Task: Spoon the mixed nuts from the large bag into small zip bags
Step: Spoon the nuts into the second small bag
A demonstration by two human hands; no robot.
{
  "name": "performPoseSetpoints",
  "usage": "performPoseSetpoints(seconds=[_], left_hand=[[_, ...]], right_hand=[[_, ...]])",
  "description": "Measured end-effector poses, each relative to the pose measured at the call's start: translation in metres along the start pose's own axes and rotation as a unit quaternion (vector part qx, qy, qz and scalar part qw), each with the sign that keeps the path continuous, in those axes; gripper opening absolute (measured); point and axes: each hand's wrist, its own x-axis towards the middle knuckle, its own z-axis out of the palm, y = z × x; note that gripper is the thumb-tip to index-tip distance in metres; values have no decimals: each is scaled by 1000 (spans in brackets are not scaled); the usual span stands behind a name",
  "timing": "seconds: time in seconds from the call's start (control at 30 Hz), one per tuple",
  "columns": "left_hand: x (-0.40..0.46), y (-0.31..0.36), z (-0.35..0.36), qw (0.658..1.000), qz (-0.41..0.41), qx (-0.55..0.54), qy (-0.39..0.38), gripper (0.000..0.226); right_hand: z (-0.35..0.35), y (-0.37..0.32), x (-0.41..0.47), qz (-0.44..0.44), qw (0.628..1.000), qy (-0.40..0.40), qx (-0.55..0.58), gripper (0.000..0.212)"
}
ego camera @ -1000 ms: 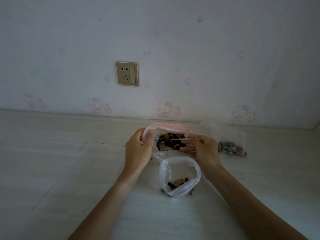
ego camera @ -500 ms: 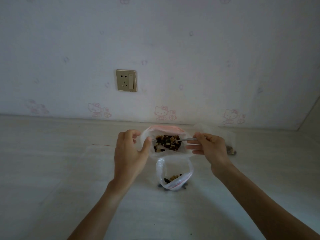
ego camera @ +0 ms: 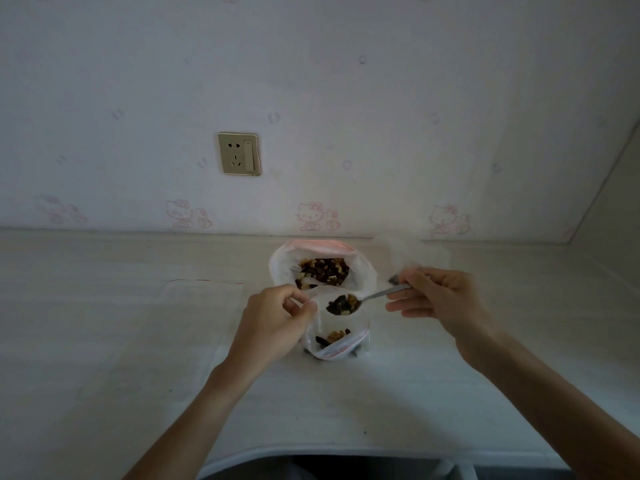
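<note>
The large clear bag (ego camera: 363,271) with a pink zip strip stands open against the wall, mixed nuts showing inside. In front of it stands a small zip bag (ego camera: 341,346) with a few nuts at its bottom. My left hand (ego camera: 277,318) pinches the small bag's left rim and holds its mouth open. My right hand (ego camera: 440,299) grips the handle of a metal spoon (ego camera: 377,295). The spoon's bowl is heaped with nuts and hovers over the small bag's mouth.
A filled small bag (ego camera: 415,252) lies behind my right hand, mostly hidden. A flat empty zip bag (ego camera: 201,299) lies on the pale table (ego camera: 104,341) to the left. A wall socket (ego camera: 239,153) is above. The table's front edge curves near the bottom.
The spoon came out of the large bag loaded with nuts and moved toward me over the small bag. My left hand left the large bag's rim and took the small bag's rim.
</note>
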Motion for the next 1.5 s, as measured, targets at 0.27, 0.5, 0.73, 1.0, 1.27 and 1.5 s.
performPoseSetpoints(seconds=[0.27,0.5,0.73,1.0,1.27,1.5], left_hand=[[-2,6,-4,999,29,-6,22,12],[-3,-1,-3,996,59,53,40,5],[5,-5,-8,998,47,6,48,16],[61,-20,-20,983,-42,51,173,61],[97,-15,-1,987,-87,131,42,28],[91,-29,1,992,12,86,86,6]], right_hand=[[-5,-26,-29,-410,807,-61,-420,31],[-3,-33,-27,-382,844,-72,-369,26],[4,-14,4,-115,993,-1,-6,23],[29,4,47,17,996,21,83,31],[73,27,77,-4,999,12,30,34],[82,52,80,-37,999,21,-19,30]])
